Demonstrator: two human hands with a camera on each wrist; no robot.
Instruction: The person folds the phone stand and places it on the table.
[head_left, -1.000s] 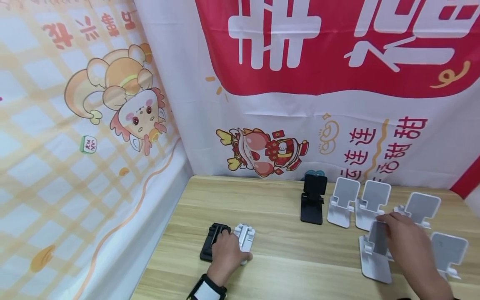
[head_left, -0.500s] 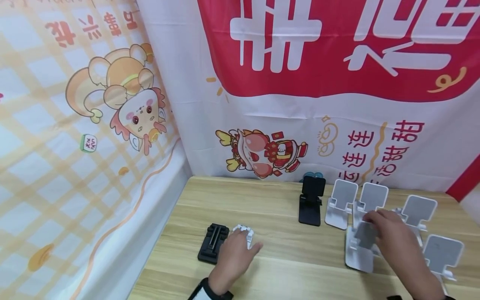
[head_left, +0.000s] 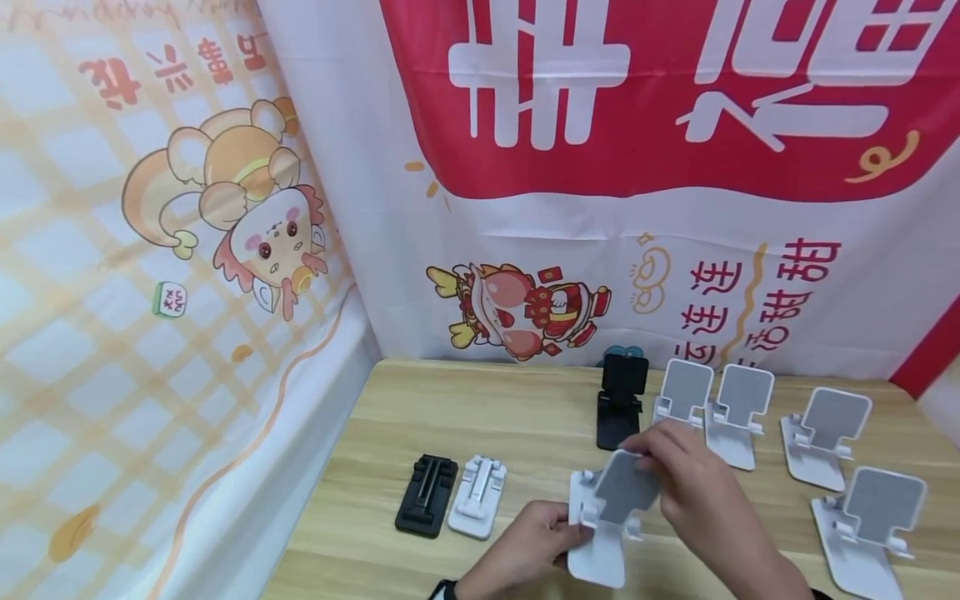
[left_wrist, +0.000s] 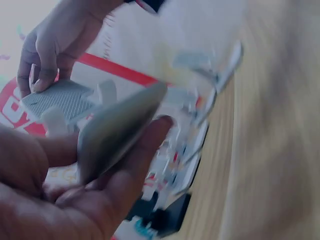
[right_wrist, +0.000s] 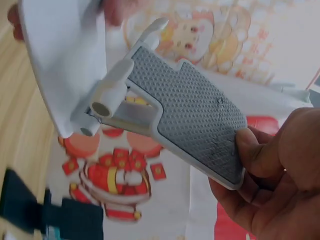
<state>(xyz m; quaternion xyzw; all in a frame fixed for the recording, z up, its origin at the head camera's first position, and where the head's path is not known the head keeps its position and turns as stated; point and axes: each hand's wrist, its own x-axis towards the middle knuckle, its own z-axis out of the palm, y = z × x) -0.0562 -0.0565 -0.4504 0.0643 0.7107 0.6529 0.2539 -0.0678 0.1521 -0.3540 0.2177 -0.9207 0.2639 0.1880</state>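
Gripping white phone stand, just brought left to near middle over tabletop, left hand newly clamping fingers on base, right hand pinching upper plate, so two-handed handling seems underway.

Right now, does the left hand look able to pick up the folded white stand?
Probably not yet: the left hand grips an opened white stand. Otherwise the way looks free; nothing shows between it and the folded white stand.
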